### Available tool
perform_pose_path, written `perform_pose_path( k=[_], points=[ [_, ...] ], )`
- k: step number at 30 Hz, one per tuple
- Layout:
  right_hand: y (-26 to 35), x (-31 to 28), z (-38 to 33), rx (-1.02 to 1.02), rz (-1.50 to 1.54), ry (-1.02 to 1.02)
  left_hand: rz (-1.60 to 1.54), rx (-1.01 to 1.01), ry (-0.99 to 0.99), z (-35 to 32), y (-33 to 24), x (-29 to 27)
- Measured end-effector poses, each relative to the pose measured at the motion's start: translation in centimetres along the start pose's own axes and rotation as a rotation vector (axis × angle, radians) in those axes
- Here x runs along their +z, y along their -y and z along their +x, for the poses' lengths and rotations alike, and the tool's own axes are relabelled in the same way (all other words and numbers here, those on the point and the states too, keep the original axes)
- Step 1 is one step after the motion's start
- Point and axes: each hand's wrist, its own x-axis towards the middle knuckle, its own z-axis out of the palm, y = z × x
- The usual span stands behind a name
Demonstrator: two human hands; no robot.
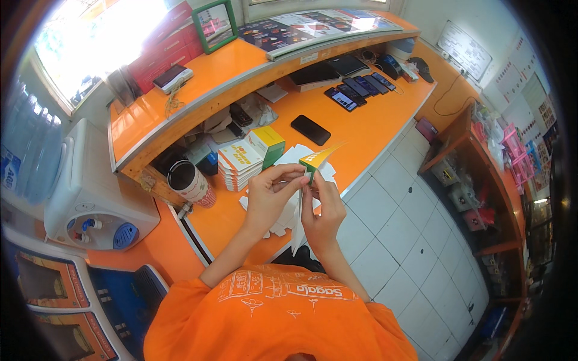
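Note:
Between my two hands is a thin card carton (315, 159), yellow and green outside and white inside. My left hand (267, 200) pinches its near edge with thumb and fingers. Closed on the same edge from the other side is my right hand (324, 215). The carton's white part hangs down between the hands, and its yellow flap sticks out beyond the fingertips. Under my hands lie flat white card blanks (278, 229) on the orange counter (351, 141). Just left of them stand a stack of white and yellow cartons (240, 165) and a yellow-green box (269, 144).
A dark phone (310, 130) lies beyond my hands, with several more phones (355, 90) farther back. To the left stand a patterned paper cup (191, 184) and a white water dispenser (99, 186). A raised shelf (253, 57) runs along the back; wooden shelving (481, 162) stands right.

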Motion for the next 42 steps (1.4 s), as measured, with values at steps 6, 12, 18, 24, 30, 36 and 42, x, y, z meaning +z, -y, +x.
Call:
perform_pose_path(
  k=[6, 12, 18, 24, 30, 36, 42],
  points=[
    [0.1, -0.7, -0.1, 0.088, 0.177, 0.105, 0.519, 0.453, -0.051, 0.0, 1.0, 0.5],
    [0.1, -1.5, 0.6, -0.110, -0.265, -0.244, 0.437, 0.138, -0.013, 0.6, 2.1, -1.8],
    [-1.6, -4.3, 1.9, 0.535, 0.055, 0.007, 0.552, 0.340, 0.009, 1.4, 3.2, -3.9],
    [-1.8, -2.9, 0.3, -0.024, -0.156, -0.016, 0.110, -0.131, 0.131, 0.3, 1.5, -2.9],
    [-1.1, -2.1, -0.3, -0.004, -0.031, 0.046, 0.068, -0.111, 0.053, -0.4, 0.4, -1.6],
    [-1.2, -2.0, -0.7, 0.270, 0.245, 0.011, 0.173, 0.203, -0.135, -0.4, 2.0, -0.6],
    [-1.5, -1.5, -0.7, 0.367, 0.442, -0.070, 0.725, 0.675, -0.148, -1.2, 2.6, 0.2]
  ],
)
